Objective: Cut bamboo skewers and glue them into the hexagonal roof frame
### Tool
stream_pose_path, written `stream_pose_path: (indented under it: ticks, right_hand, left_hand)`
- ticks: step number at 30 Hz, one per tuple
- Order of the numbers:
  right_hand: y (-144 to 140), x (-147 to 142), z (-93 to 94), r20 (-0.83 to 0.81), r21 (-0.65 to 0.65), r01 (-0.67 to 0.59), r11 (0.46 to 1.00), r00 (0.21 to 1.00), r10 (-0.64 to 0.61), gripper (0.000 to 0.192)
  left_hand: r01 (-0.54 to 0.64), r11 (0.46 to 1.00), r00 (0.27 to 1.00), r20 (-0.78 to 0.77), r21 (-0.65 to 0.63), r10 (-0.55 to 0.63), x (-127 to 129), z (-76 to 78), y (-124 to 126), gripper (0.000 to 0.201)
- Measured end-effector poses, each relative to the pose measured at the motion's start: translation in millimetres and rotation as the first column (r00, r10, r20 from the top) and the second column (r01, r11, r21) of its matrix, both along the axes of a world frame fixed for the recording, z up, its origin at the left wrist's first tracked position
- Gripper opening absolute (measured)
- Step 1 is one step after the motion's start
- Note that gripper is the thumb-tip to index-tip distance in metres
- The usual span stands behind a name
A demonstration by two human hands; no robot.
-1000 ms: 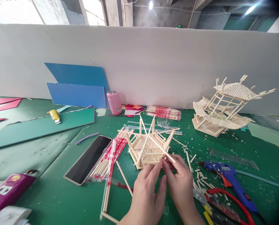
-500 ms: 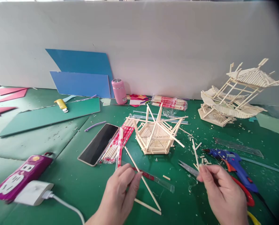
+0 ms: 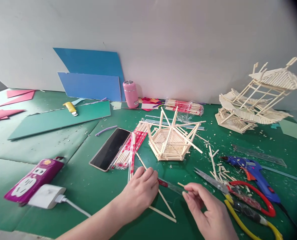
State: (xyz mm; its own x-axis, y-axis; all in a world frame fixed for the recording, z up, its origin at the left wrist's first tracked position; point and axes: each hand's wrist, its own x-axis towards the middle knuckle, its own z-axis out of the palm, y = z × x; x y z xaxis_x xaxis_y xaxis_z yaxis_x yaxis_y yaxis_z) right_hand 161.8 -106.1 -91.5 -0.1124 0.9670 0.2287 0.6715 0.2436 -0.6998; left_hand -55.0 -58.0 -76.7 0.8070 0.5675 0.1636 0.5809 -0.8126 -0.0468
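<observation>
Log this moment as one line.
left hand: resting on wooden sticks | right hand: pinching short stick piece | hexagonal stick basket: untouched

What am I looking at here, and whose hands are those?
There is no machine: a person wears a camera on the head, looking down at their own two bare hands on a green mat. The left hand rests on long wooden sticks lying on the mat. The right hand pinches a short stick between its fingertips. Behind them stands a half-built stick basket, with a finished stick pavilion far right. Around lie a phone, packs of sticks, scissors, a blue glue gun and a pink bottle.
</observation>
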Motion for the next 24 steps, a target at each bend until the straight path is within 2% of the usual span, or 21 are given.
stream_pose_path:
  ticks: [3,8,11,14,16,18,21,24]
  right_hand:
    - [1,-4,1.4,-0.007,-0.006,-0.02,1.0,1.0,0.02,0.007]
    - [-1,-6,8.8,-0.055,-0.038,-0.025,0.999,0.998,0.023,0.005]
    - [-4,-15,5.1,-0.034,-0.036,-0.17,0.985,0.985,0.169,0.008]
    - [-7,-30,-3.6,0.178,-0.064,-0.307,0.95,0.933,0.313,0.015]
    - [-7,-39,-10.1,0.346,-0.056,-0.316,0.947,0.884,0.315,0.014]
    - [-7,-44,-15.6,0.445,-0.019,-0.309,0.951,0.849,0.285,0.015]
    - [-6,-40,-16.9,0.472,0.02,-0.308,0.951,0.842,0.262,0.019]
    - [-1,-24,-5.4,0.445,-0.012,-0.343,0.939,0.839,0.313,0.019]
  left_hand:
    - [0.018,1.0,1.0,0.022,0.008,-0.018,-2,-1.0,6,0.02]
    - [-0.054,0.987,0.962,0.257,-0.152,0.092,-14,15.4,21,0.023]
    - [-0.048,0.978,0.914,0.387,-0.204,0.126,-21,26.7,31,0.021]
    - [-0.088,0.971,0.935,0.319,-0.221,0.157,-23,29.3,36,0.024]
    - [-0.126,0.964,0.964,0.202,-0.236,0.175,-22,24.3,37,0.026]
    - [-0.15,0.959,0.976,0.12,-0.242,0.183,-19,15.4,37,0.026]
    - [-0.167,0.957,0.977,0.092,-0.236,0.193,-15,1.2,38,0.026]
    - [-0.173,0.958,0.971,0.12,-0.23,0.205,-16,-5.5,39,0.026]
